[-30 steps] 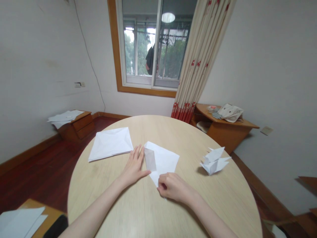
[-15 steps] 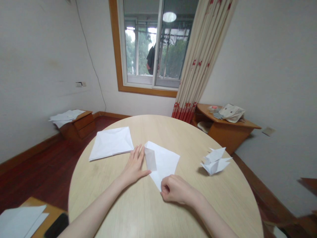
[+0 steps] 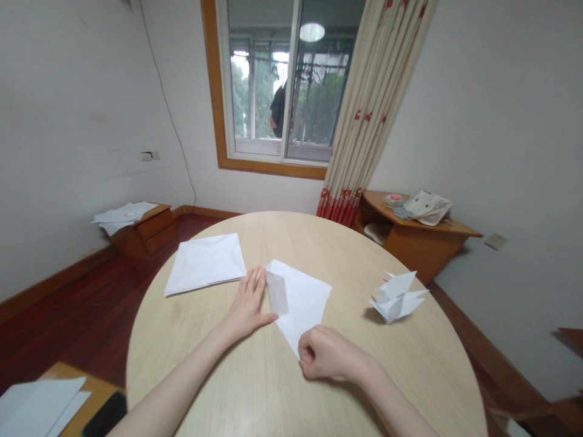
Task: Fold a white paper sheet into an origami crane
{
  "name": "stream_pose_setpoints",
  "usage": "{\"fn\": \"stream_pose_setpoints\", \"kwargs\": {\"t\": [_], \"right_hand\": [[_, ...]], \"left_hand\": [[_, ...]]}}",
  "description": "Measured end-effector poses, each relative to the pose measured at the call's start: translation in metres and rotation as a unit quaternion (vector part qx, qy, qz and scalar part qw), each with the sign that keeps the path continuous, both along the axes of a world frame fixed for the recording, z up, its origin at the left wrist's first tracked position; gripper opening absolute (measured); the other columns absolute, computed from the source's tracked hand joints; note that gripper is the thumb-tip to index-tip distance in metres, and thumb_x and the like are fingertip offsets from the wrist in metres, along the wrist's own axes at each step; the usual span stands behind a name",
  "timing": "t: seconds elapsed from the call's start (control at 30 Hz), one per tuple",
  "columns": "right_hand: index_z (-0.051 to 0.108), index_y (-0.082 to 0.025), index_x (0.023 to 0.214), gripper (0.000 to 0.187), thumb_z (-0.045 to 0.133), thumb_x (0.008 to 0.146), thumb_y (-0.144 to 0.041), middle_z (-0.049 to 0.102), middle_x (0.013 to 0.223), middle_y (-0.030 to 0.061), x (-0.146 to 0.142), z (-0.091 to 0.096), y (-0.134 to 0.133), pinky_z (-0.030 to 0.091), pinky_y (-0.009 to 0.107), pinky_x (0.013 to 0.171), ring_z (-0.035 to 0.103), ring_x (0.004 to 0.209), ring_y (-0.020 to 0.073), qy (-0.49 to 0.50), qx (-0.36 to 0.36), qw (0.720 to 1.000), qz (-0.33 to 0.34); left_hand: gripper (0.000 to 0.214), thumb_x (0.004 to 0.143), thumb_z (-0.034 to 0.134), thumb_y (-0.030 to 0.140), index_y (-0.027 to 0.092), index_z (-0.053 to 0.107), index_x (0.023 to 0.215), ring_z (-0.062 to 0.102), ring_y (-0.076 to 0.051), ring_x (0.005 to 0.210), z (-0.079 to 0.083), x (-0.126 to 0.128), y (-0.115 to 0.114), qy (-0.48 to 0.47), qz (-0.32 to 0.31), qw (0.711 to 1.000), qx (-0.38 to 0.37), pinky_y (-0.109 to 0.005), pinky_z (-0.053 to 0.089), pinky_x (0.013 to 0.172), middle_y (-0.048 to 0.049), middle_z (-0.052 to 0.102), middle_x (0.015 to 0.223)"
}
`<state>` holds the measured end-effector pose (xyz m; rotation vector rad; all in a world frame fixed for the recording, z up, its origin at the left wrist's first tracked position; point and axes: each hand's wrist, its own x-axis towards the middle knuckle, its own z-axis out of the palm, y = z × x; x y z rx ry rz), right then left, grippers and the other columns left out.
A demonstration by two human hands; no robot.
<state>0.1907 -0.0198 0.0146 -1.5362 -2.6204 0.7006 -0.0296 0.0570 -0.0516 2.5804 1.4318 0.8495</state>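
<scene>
A white sheet of paper (image 3: 303,298), folded into a pointed shape, lies on the round wooden table (image 3: 319,243). My left hand (image 3: 248,303) lies flat with fingers stretched out, pressing the sheet's left edge beside a small raised flap. My right hand (image 3: 330,353) is curled into a fist, its knuckles resting on the near tip of the sheet. Whether the fist holds anything is hidden.
A stack of white sheets (image 3: 204,262) lies left of my hands. A folded paper figure (image 3: 397,296) stands at the right. A low cabinet (image 3: 143,227) with papers sits far left, a side table (image 3: 416,233) with a bag far right. More paper (image 3: 36,406) lies bottom left.
My right fist has slid down and to the right along the sheet's lower edge toward its near tip. My left hand has stayed pressed in place.
</scene>
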Motion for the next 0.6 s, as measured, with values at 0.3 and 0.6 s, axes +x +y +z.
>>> {"fn": "stream_pose_setpoints", "kwargs": {"t": [0.3, 0.6], "right_hand": [[0.057, -0.017, 0.051, 0.008, 0.056, 0.058, -0.014, 0.055, 0.051, -0.004, 0.0041, -0.0019, 0.0018, 0.031, 0.02, 0.049, 0.047, 0.05, 0.0091, 0.007, -0.034, 0.999, 0.0], [0.06, -0.017, 0.053, 0.005, 0.056, 0.057, -0.016, 0.057, 0.053, -0.0045, 0.0087, -0.0087, 0.0038, 0.032, 0.02, 0.049, 0.047, 0.05, 0.0088, 0.015, -0.048, 0.999, -0.002]], "left_hand": [[0.106, 0.075, 0.068, 0.05, 0.02, 0.0, 0.15, 0.008, -0.038, 0.142, 0.0002, -0.0002, 0.0, -0.008, -0.001, 1.0, 0.005, -0.058, 0.017, 0.112, -0.0195, 0.013, 0.154], [0.105, 0.075, 0.068, 0.05, 0.019, 0.002, 0.15, 0.009, -0.037, 0.142, 0.0019, -0.0004, 0.0001, -0.014, -0.003, 1.0, 0.0, -0.057, 0.019, 0.112, -0.0197, 0.013, 0.154]]}}
